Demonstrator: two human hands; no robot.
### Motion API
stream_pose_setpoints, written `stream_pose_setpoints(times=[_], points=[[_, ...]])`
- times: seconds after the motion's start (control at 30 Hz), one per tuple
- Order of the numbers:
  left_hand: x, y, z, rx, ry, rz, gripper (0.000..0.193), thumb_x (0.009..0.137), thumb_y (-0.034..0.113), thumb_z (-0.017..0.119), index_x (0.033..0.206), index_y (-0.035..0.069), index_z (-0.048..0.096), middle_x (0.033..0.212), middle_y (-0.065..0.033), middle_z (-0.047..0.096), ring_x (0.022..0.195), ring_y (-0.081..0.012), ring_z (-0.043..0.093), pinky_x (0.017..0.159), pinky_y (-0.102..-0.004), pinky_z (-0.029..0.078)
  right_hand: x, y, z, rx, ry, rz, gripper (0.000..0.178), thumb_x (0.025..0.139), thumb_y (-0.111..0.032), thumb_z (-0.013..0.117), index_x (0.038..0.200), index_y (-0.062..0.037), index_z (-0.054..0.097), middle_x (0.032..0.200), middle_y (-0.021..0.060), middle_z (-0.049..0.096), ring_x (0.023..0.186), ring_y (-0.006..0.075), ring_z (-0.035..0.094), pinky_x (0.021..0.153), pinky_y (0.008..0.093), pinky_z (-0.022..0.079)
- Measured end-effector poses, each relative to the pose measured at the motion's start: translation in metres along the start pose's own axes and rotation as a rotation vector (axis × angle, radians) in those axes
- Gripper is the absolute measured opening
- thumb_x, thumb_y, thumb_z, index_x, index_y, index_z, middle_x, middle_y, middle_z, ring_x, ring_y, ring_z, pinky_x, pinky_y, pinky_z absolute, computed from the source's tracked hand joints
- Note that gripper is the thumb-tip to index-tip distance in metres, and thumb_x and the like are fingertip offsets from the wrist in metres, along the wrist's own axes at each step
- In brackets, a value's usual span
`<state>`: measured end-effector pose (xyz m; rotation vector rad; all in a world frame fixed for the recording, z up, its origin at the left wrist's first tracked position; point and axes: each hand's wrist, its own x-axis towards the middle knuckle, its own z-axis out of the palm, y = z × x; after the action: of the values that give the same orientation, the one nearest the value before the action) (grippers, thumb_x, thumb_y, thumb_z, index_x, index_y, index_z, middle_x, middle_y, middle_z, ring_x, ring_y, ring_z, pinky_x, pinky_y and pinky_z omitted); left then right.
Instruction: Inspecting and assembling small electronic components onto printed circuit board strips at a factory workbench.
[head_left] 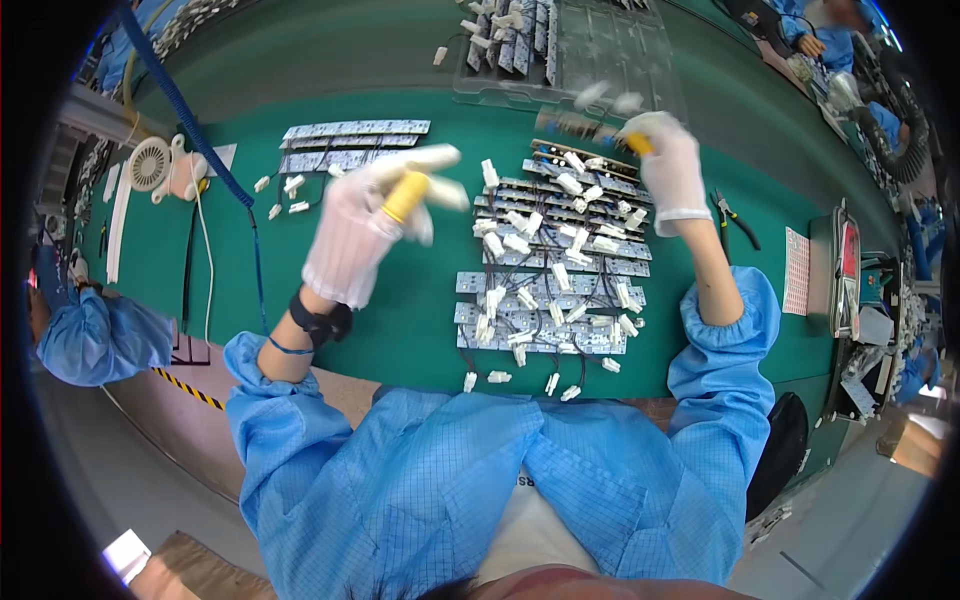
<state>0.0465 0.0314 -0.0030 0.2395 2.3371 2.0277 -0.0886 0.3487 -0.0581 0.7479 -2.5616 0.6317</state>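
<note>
My left hand point(370, 220), in a white glove with a yellow cot on the thumb, hovers over the green mat with its fingers stretched out and nothing in them. My right hand point(664, 168), gloved the same way, pinches the end of a narrow circuit board point(580, 127), which is smeared by motion along with its white connectors. Below it, rows of strip circuit boards point(560, 283) with dark wires and white plug connectors cover the middle of the mat. Beyond my left hand lies a smaller group of boards point(355, 130), partly hidden by my fingers.
A clear plastic tray point(625, 60) with several boards stands at the far side. Cutters point(735, 218) lie to the right, near a metal-framed box point(838, 270). A small fan point(152, 165) and a blue coiled cord point(185, 110) are at left. Other people in blue sit nearby.
</note>
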Motion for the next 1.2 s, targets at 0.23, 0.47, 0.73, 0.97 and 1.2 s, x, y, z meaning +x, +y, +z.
stream_pose_setpoints(times=[0.23,0.47,0.73,0.97,1.2], points=[[-0.038,0.010,0.041,-0.709,-0.361,-0.275,0.109,0.076,0.083,0.026,0.137,-0.007,0.030,0.095,-0.0208,0.065,0.061,-0.0184,0.061,0.077,-0.0324,0.050,-0.030,-0.114,-0.070,0.106,0.266,-0.236,0.026,0.070,0.001,0.068,0.094,-0.0086,0.068,0.099,0.0107,0.064,0.091,0.0261,0.062,0.082,0.0351,0.050],[-0.052,0.024,0.047,-0.370,-0.202,-0.247,0.072,0.084,0.055,0.057,0.121,-0.006,0.051,0.077,-0.0077,0.065,0.067,-0.0106,0.063,0.058,-0.0204,0.049,-0.072,-0.154,-0.081,0.565,0.008,0.075,0.059,0.072,-0.029,0.075,0.120,-0.0017,0.054,0.115,0.0113,0.057,0.113,0.0254,0.051,0.080,0.0362,0.050],[-0.062,0.001,0.065,-0.044,-0.013,0.178,0.054,0.079,0.034,0.069,0.119,0.000,0.055,0.104,-0.0096,0.066,0.086,-0.0168,0.064,0.078,-0.0280,0.051,-0.087,-0.158,-0.094,1.142,-0.190,0.598,0.043,0.085,-0.027,0.062,0.115,0.0027,0.053,0.080,0.0069,0.061,0.051,0.0046,0.049,0.045,0.0147,0.032],[-0.070,0.002,0.063,-0.209,0.095,0.131,0.055,0.073,0.025,0.073,0.118,-0.001,0.056,0.108,-0.0097,0.066,0.085,-0.0102,0.063,0.075,-0.0229,0.050,-0.095,-0.143,-0.089,1.277,-0.209,0.511,0.037,0.088,-0.020,0.059,0.118,0.0015,0.053,0.076,0.0075,0.063,0.046,0.0061,0.049,0.043,0.0173,0.033],[-0.068,0.013,0.050,0.190,0.033,0.160,0.054,0.075,0.031,0.074,0.110,-0.006,0.059,0.104,-0.0132,0.063,0.095,-0.0179,0.061,0.083,-0.0285,0.049,-0.089,-0.155,-0.099,1.094,-0.120,0.653,0.073,0.077,-0.050,0.067,0.117,0.0075,0.050,0.077,0.0081,0.061,0.054,0.0036,0.051,0.046,0.0139,0.034]])
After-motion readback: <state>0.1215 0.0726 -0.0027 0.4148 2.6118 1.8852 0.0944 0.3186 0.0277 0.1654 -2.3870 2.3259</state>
